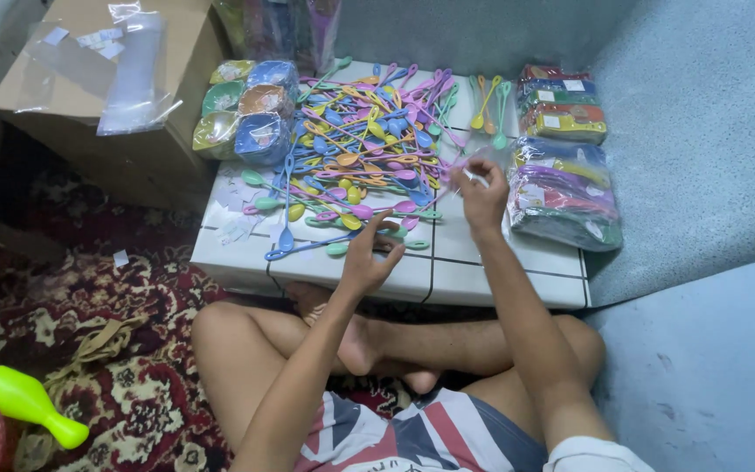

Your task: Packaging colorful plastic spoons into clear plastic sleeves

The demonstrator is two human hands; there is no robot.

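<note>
While we sit cross-legged at the low white tabletop (482, 271), the pile of coloured plastic spoons (369, 140) spreads across the upper middle of the frame, just beyond both our hands. Our left hand (369, 253) hovers at the pile's lower edge, fingers loosely curled and thumb raised, over a green spoon (412, 245) and a long blue spoon (294, 247) that lies slanted toward the lower left of the frame. Whether the fingertips touch any spoon we cannot tell. Our right hand (481, 197) sits higher and to the right, fingers pinched on a thin clear plastic bag (482, 162), which is hard to make out against the spoons. Most spoons lie with their handles pointing up and away, so their long axes run roughly away from us; the left hand is nearer the loose ones at the bottom. Right of the right hand rest stacked packets of bagged spoons (563, 194); at upper left of the tabletop sit wrapped bowls (246, 109).
</note>
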